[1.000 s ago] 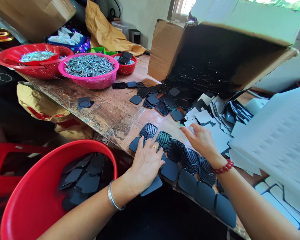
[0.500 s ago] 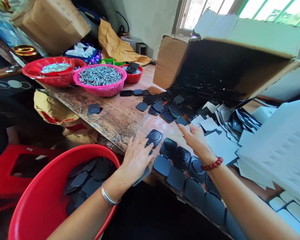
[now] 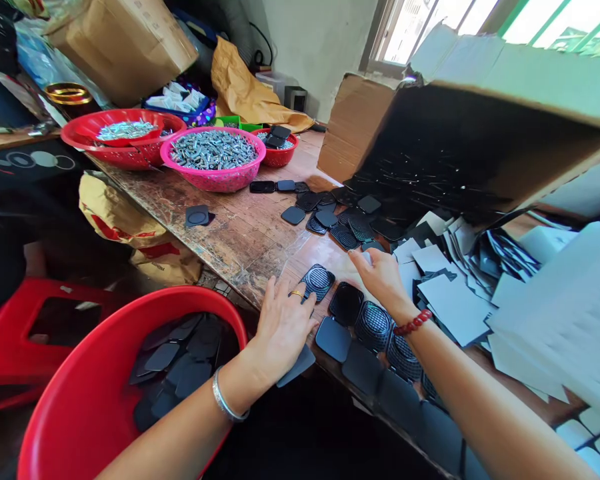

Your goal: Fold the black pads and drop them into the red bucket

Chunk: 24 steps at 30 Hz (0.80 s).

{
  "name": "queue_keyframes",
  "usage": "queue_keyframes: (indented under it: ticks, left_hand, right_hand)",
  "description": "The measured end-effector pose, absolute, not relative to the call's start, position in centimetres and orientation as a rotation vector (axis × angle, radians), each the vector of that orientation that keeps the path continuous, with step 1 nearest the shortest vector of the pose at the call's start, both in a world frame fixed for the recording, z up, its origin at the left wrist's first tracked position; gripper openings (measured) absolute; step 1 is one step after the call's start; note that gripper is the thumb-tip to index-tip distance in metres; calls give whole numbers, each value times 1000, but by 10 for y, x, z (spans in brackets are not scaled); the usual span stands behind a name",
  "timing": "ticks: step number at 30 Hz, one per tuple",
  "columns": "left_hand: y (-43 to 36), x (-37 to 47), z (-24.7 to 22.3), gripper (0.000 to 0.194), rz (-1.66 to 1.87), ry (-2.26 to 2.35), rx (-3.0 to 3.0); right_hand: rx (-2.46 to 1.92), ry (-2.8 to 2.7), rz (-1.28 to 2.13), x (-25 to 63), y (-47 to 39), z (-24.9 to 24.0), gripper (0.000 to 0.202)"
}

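My left hand [image 3: 286, 327] lies at the table's front edge, fingers spread over a hinged black piece. Beyond its fingertips shows the ribbed half [image 3: 319, 281]; a flat dark panel [image 3: 299, 365] sticks out below the palm. My right hand [image 3: 380, 279] is pinched just above the table, right of that piece, on something small and pale that I cannot make out. Below it, a row of opened black pieces runs along the edge, with smooth panels [image 3: 333, 339] toward me and ribbed halves [image 3: 373, 325] behind, partly hidden by my right arm.
A red tub [image 3: 80, 373] with black panels stands at left. Behind are a pink basket [image 3: 213, 180] of metal parts, red bowls [image 3: 125, 157] and a pile of black pieces [image 3: 345, 233]. An open cardboard box [image 3: 355, 127] and white cards [image 3: 455, 307] are at right.
The view has shifted slightly, moving the table to the right in the picture. Relative to the table, my right hand has moved left, closer to the ribbed piece. My left hand remains on its piece.
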<state>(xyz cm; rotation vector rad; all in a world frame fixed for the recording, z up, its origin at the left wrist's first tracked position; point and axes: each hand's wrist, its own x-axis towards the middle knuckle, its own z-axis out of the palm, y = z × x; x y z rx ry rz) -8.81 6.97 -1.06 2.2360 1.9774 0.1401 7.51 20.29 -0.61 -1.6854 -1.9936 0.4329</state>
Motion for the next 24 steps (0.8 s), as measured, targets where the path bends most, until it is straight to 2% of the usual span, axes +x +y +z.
queue_keyframes:
  ticks: [17, 24]
  left_hand:
    - [69, -89, -14, 40, 183, 1975, 2283]
    - [69, -89, -13, 42, 168, 1978, 2267]
  right_hand:
    - [-1491, -2342, 278, 55, 178, 2, 35]
    - [-1566, -2349, 130, 36, 192, 2, 32]
